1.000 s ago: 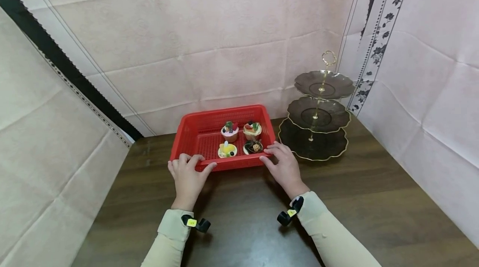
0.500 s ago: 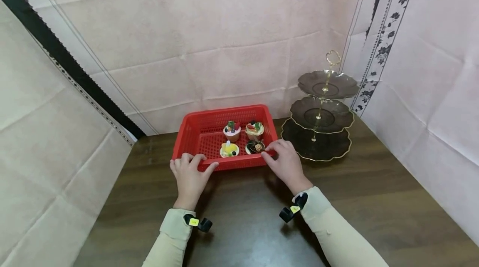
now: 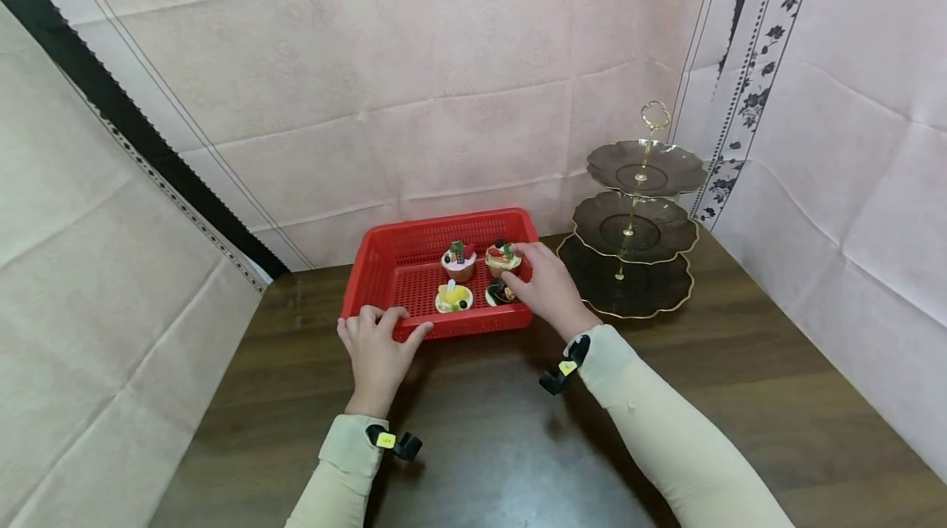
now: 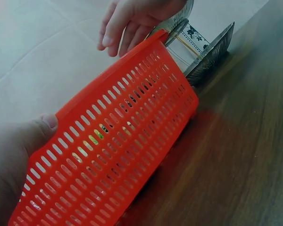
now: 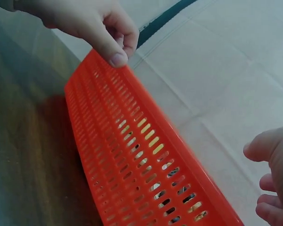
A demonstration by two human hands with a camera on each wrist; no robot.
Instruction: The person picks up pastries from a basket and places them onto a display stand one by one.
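My left hand [image 3: 375, 359] grips the front left rim of a red plastic basket [image 3: 429, 329], thumb outside the wall and fingers over the edge. In the right wrist view this left hand [image 5: 96, 30] pinches the basket's corner. Over the basket's right side hovers my right hand [image 3: 549, 288], its fingers apart and holding nothing. The nearest cupcake to it is one with a red and green topping [image 3: 501, 258]. A dark-topped cake [image 3: 499, 293] lies partly hidden under the thumb. Left of these sit a pink-frosted cupcake [image 3: 459, 261] and a yellow-topped cake [image 3: 453, 296].
A three-tier dark stand [image 3: 636, 228] with gold rims and a ring handle stands just right of the basket, close to my right hand. Pale cloth [image 3: 473, 100] hangs behind and at both sides of the wooden table [image 3: 473, 437].
My right hand has left the basket's front right rim and moved inward and back over the cakes. The left hand keeps its grip on the rim, and the basket stays put.
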